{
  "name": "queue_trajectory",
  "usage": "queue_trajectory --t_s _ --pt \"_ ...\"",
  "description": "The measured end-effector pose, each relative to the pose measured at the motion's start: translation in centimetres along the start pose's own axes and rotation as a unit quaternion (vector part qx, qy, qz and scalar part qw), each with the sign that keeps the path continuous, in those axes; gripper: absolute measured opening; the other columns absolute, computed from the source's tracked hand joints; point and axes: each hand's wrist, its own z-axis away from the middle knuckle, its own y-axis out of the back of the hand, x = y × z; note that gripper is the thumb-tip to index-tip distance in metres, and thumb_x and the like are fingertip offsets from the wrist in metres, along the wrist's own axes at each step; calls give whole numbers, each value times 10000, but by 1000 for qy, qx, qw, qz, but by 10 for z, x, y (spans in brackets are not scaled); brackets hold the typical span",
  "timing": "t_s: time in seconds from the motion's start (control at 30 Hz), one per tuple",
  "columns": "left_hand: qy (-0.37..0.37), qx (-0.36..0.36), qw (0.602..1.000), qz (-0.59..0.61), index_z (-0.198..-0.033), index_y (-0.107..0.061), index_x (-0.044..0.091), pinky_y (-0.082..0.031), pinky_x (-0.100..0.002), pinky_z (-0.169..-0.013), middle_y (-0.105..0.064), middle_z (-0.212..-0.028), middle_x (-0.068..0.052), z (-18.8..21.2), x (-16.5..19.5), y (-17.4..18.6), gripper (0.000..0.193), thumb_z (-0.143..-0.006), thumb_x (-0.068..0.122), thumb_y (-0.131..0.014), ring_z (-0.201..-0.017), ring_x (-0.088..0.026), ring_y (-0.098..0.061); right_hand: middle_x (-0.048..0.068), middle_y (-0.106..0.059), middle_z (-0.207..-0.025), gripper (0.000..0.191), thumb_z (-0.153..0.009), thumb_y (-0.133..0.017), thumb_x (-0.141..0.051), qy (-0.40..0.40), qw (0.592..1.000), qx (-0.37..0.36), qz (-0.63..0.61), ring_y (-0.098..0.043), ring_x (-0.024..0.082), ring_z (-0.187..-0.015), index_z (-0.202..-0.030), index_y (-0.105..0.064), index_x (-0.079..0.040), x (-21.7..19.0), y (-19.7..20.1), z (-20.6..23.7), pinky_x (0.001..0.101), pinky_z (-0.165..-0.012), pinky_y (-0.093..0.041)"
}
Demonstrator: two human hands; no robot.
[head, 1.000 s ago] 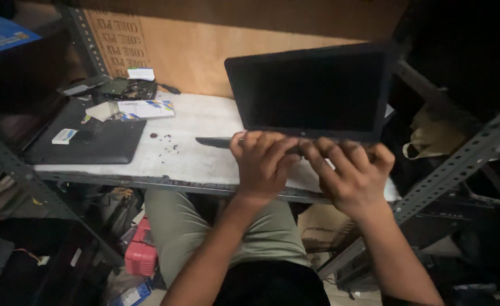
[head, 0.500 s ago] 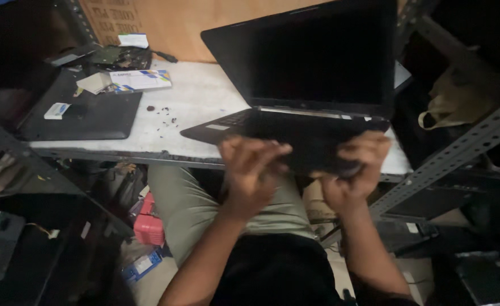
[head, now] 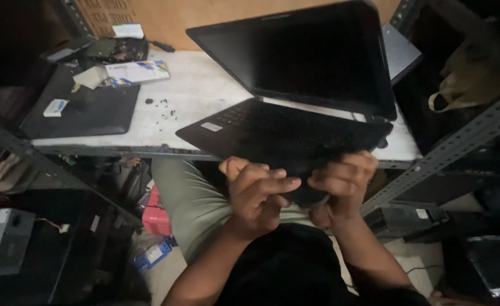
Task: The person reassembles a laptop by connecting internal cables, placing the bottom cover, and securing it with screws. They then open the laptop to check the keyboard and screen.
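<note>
A black open laptop [head: 295, 102] with a dark screen is tilted, its front edge pulled past the edge of the white worktop [head: 204, 90] toward me. My left hand [head: 255, 192] grips the laptop's front edge from below. My right hand [head: 340, 184] grips the same edge just to the right, fingers curled over the palm rest. Both hands are close together above my lap.
A closed black laptop [head: 85, 110] lies on the left of the worktop, with a booklet [head: 136, 71] and small loose screws [head: 162, 110] beside it. Grey slotted metal shelf posts [head: 460, 141] stand at the right. Boxes and a red object [head: 156, 218] sit on the floor.
The laptop has been pulled toward me and off the worktop edge. My hands moved from the keyboard area to gripping its front edge, and it now tilts upward.
</note>
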Motion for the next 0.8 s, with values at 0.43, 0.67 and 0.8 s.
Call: queue_trajectory --t_s 0.43,0.67,0.8 --pt "37 45 992 115 -1013 -637 83 -458 -367 -927 -659 -1010 -52 -23 -20 0 481 -1025 564 -609 -970 -208 -568 26 -625 -1053 259 -962 -600 -289 56 990 -95 85 -539 228 -1021 -1160 -695 -151 -15 -2 -51 430 -940 -319" --pt "77 114 975 174 -1039 -606 66 -486 -358 -919 -587 -1021 -77 -27 -20 -6 406 -1038 468 -667 -997 -215 -550 11 -706 -976 238 -937 -654 -85 32 994 -65 84 -600 194 -926 -1147 -750 -147 33 33 -61 418 -882 -393" --pt "77 99 979 160 -1010 -606 60 -497 -338 -894 -587 -990 -85 -26 -27 -2 417 -1028 473 -660 -997 -217 -520 18 -730 -977 168 -928 -710 -80 -5 986 -41 159 -570 240 -1003 -1057 -807 -128 50 66 -48 412 -938 -373"
